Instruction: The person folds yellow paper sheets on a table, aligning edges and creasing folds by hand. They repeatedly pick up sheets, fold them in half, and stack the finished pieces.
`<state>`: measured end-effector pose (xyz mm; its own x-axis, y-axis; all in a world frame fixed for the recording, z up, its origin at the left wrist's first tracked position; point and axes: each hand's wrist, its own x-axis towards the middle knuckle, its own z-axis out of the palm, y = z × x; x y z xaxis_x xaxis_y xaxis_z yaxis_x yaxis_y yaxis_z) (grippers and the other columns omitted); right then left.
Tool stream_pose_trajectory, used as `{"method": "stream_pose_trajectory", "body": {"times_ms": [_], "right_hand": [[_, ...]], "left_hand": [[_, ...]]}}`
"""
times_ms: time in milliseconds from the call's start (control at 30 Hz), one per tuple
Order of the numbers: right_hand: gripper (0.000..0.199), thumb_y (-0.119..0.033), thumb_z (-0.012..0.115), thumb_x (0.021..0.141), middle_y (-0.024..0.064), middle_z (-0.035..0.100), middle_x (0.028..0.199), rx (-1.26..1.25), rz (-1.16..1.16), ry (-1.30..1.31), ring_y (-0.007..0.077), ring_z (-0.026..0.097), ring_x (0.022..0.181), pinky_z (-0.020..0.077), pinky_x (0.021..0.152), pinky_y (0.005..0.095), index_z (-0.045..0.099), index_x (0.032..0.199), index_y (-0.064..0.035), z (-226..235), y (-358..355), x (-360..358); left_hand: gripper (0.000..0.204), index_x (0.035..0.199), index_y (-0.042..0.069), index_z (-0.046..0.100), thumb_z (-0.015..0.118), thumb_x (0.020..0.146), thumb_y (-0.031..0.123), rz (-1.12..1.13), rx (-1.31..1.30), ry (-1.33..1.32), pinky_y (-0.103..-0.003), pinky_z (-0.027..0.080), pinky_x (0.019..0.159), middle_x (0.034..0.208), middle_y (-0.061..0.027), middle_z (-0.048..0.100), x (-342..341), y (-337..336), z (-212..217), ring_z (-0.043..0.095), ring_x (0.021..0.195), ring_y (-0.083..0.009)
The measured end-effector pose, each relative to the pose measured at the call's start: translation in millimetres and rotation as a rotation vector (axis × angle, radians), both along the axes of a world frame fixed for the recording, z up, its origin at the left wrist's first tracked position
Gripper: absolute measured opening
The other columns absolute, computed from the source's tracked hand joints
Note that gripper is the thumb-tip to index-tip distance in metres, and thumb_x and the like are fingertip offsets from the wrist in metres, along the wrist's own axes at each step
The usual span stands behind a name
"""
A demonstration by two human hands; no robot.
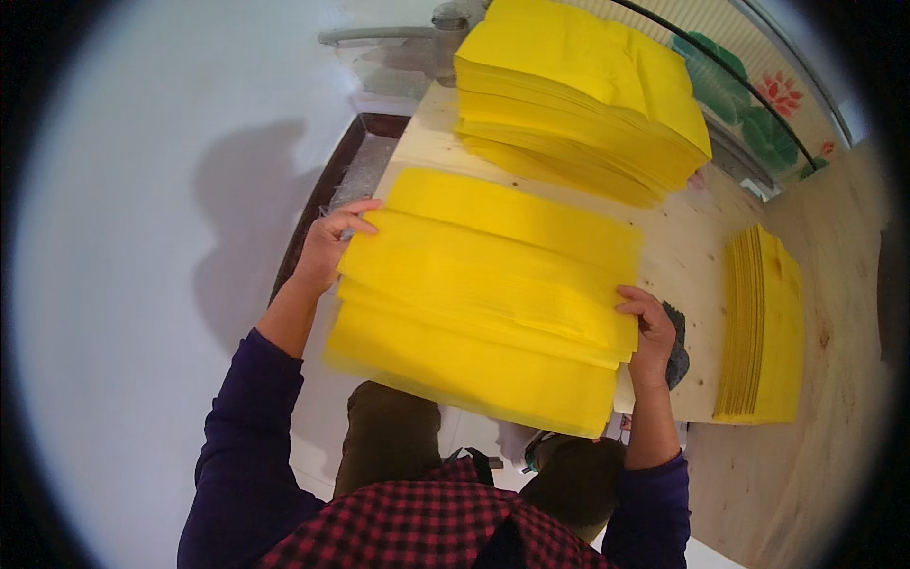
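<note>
Left-hand grip (pixel 330 243) and right-hand grip (pixel 652 334) hold yellow sheets (pixel 483 275) by opposite sides.

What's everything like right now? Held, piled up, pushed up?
Yellow sheets: held, overlapping in layers
Left hand: gripping the sheets' left edge
Right hand: gripping their right edge
Big yellow stack: piled, top creased
Smaller yellow stack: neatly piled
Purple sleeves: pushed up

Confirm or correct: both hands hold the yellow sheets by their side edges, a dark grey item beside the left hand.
One correction: the head view shows the dark grey item beside the right hand, not the left hand; both do hold the yellow sheets.
</note>
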<state>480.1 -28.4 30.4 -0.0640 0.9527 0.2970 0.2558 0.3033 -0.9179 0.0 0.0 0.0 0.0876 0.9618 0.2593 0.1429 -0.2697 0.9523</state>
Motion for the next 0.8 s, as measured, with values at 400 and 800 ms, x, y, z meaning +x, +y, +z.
{"method": "stream_pose_trajectory", "body": {"times_ms": [400,800], "right_hand": [[0.012,0.000,0.071,0.080,0.0121,0.065,0.114,0.039,0.001,-0.002,0.0227,0.061,0.105,0.0478,0.089,0.0321,0.066,0.091,-0.0031,-6,0,-1],[0.016,0.003,0.068,0.083,0.0118,0.062,0.121,0.074,0.043,-0.076,0.0218,0.059,0.110,0.0459,0.093,0.0310,0.065,0.097,-0.0025,-6,-2,-3]], "left_hand": [[0.032,0.104,0.004,0.067,0.049,0.082,-0.011,0.203,0.168,0.285,-0.036,0.034,0.108,0.128,-0.0122,0.059,20,-13,68,0.048,0.126,-0.0265],[0.058,0.147,0.014,0.033,0.051,0.095,0.032,-0.101,0.151,1.052,-0.045,0.012,0.118,0.156,-0.0119,0.023,174,-26,77,0.018,0.145,-0.0291]]}}
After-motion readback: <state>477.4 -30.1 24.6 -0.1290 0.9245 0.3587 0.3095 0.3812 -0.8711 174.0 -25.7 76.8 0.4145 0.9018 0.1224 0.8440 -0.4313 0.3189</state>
